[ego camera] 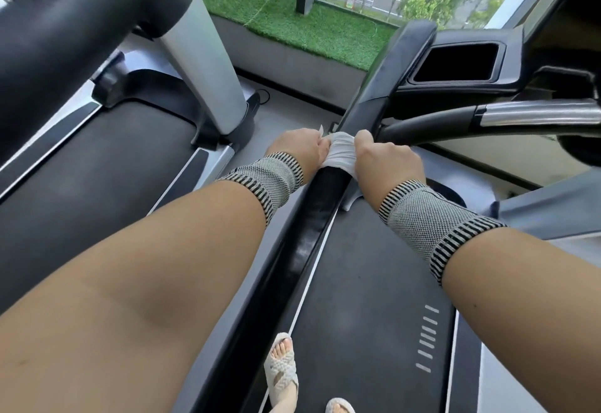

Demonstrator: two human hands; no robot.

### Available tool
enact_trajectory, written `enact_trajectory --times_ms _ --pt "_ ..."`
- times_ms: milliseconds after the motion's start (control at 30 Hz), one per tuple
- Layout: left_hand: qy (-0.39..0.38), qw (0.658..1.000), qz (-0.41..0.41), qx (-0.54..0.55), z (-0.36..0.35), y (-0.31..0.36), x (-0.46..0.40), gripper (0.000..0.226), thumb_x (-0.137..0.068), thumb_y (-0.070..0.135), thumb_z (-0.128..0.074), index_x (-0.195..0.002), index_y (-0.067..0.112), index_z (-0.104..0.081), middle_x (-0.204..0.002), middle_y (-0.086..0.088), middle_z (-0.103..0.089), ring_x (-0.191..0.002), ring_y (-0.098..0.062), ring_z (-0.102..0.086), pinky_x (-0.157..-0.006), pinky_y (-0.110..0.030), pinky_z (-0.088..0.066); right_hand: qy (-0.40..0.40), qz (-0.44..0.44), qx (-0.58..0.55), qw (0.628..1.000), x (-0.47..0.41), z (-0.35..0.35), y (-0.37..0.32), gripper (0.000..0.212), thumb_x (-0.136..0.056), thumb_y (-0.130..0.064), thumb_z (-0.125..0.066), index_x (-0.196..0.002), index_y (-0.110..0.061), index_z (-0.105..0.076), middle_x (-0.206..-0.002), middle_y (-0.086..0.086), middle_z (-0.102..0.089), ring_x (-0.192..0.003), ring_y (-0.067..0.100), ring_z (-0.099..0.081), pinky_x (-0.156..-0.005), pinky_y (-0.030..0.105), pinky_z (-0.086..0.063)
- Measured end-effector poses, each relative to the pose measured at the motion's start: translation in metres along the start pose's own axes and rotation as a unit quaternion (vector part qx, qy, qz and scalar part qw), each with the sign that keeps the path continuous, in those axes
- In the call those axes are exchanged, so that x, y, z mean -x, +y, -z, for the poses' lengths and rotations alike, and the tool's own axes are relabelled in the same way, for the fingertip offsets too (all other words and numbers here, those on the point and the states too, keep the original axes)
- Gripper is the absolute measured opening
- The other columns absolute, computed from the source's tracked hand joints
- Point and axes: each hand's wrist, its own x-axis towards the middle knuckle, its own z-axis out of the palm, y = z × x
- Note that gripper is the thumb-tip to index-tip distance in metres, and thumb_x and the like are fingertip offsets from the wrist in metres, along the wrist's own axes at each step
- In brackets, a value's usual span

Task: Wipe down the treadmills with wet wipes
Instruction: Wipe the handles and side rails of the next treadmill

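Note:
A white wet wipe (340, 152) is draped over the black left handrail (320, 214) of the treadmill I stand on. My left hand (299, 149) grips the wipe's left side and my right hand (387, 159) grips its right side, so the wipe is wrapped around the rail between them. Both wrists wear grey knitted bands. The rail runs from the lower middle up to the console (455, 64) at the upper right. My fingers are hidden below the rail.
The black running belt (367, 315) lies under my sandalled feet (281, 370). A second treadmill (107, 159) with a silver upright (208, 64) stands on the left. A chrome and black grip bar (520, 116) crosses at the right. Green turf and windows lie ahead.

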Motion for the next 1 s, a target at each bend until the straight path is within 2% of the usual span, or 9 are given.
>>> enact_trajectory --times_ms 133,267,500,567,633,733,800,900,1000 --pt "0.003 1.000 -0.001 0.001 -0.001 -0.004 0.016 0.036 -0.103 0.039 -0.030 -0.087 0.014 -0.052 -0.083 -0.002 -0.051 -0.081 -0.021 -0.047 -0.071 -0.030 -0.036 0.000 -0.008 -0.011 1.000 0.014 -0.004 -0.007 0.016 -0.091 0.000 -0.037 -0.092 -0.013 -0.028 -0.070 0.007 -0.045 -0.071 0.033 -0.052 -0.060 0.034 -0.035" --pt "0.004 1.000 0.005 0.011 -0.002 -0.010 0.032 0.036 -0.103 0.039 -0.031 -0.087 0.015 -0.050 -0.084 -0.002 -0.051 -0.081 -0.021 -0.046 -0.072 -0.029 -0.036 0.009 -0.002 -0.019 1.000 0.025 -0.009 -0.013 0.012 -0.094 -0.003 -0.037 -0.097 -0.014 -0.032 -0.062 0.003 -0.036 -0.067 0.029 -0.045 -0.060 0.034 -0.036" --pt "0.004 0.999 0.030 0.018 -0.008 -0.019 0.071 0.033 -0.103 0.038 -0.033 -0.082 0.015 -0.045 -0.090 -0.006 -0.055 -0.082 -0.022 -0.046 -0.074 -0.030 -0.036 0.029 0.025 -0.037 0.999 0.050 -0.024 -0.026 0.011 -0.095 -0.007 -0.040 -0.104 -0.012 -0.038 -0.077 0.008 -0.060 -0.066 0.030 -0.054 -0.061 0.031 -0.038" --pt "0.011 0.999 0.042 0.010 -0.008 -0.022 0.081 0.034 -0.103 0.037 -0.033 -0.087 0.013 -0.052 -0.099 -0.011 -0.061 -0.087 -0.025 -0.051 -0.074 -0.030 -0.036 0.030 0.031 -0.049 0.998 0.057 -0.025 -0.031 0.012 -0.094 -0.006 -0.039 -0.104 -0.012 -0.038 -0.078 0.010 -0.060 -0.076 0.035 -0.062 -0.061 0.033 -0.038" --pt "0.015 0.999 0.050 -0.005 -0.010 -0.023 0.092 0.038 -0.102 0.037 -0.033 -0.096 0.009 -0.058 -0.105 -0.012 -0.063 -0.096 -0.029 -0.056 -0.075 -0.030 -0.035 0.030 0.030 -0.062 0.997 0.068 -0.026 -0.037 0.013 -0.092 -0.004 -0.039 -0.101 -0.013 -0.036 -0.084 0.014 -0.064 -0.082 0.038 -0.063 -0.063 0.035 -0.038" --pt "0.019 0.998 0.057 -0.011 -0.012 -0.028 0.109 0.041 -0.103 0.036 -0.033 -0.101 0.005 -0.060 -0.108 -0.014 -0.064 -0.100 -0.029 -0.056 -0.076 -0.030 -0.036 0.021 0.031 -0.075 0.996 0.083 -0.030 -0.046 0.017 -0.093 -0.005 -0.039 -0.108 -0.011 -0.039 -0.089 0.017 -0.066 -0.086 0.040 -0.063 -0.064 0.036 -0.038" --pt "0.023 0.998 0.060 -0.012 -0.013 -0.031 0.120 0.042 -0.103 0.035 -0.033 -0.098 0.004 -0.061 -0.103 -0.014 -0.063 -0.098 -0.029 -0.056 -0.075 -0.030 -0.035 0.021 0.030 -0.087 0.996 0.092 -0.031 -0.052 0.016 -0.092 -0.005 -0.039 -0.106 -0.012 -0.039 -0.088 0.017 -0.065 -0.086 0.040 -0.063 -0.064 0.036 -0.038" --pt "0.019 0.998 0.065 -0.012 -0.015 -0.035 0.136 0.036 -0.103 0.035 -0.033 -0.083 0.011 -0.052 -0.088 -0.008 -0.056 -0.083 -0.024 -0.049 -0.072 -0.030 -0.035 0.008 0.026 -0.099 0.995 0.107 -0.030 -0.061 0.015 -0.091 -0.002 -0.038 -0.100 -0.014 -0.034 -0.078 0.013 -0.058 -0.085 0.039 -0.062 -0.063 0.036 -0.038" --pt "0.017 0.997 0.077 -0.004 -0.018 -0.040 0.150 0.035 -0.103 0.035 -0.034 -0.079 0.013 -0.048 -0.084 -0.006 -0.053 -0.080 -0.023 -0.048 -0.071 -0.032 -0.039 0.001 0.033 -0.107 0.994 0.122 -0.030 -0.070 0.019 -0.091 -0.001 -0.037 -0.094 -0.017 -0.027 -0.087 0.016 -0.064 -0.086 0.040 -0.062 -0.064 0.036 -0.038"
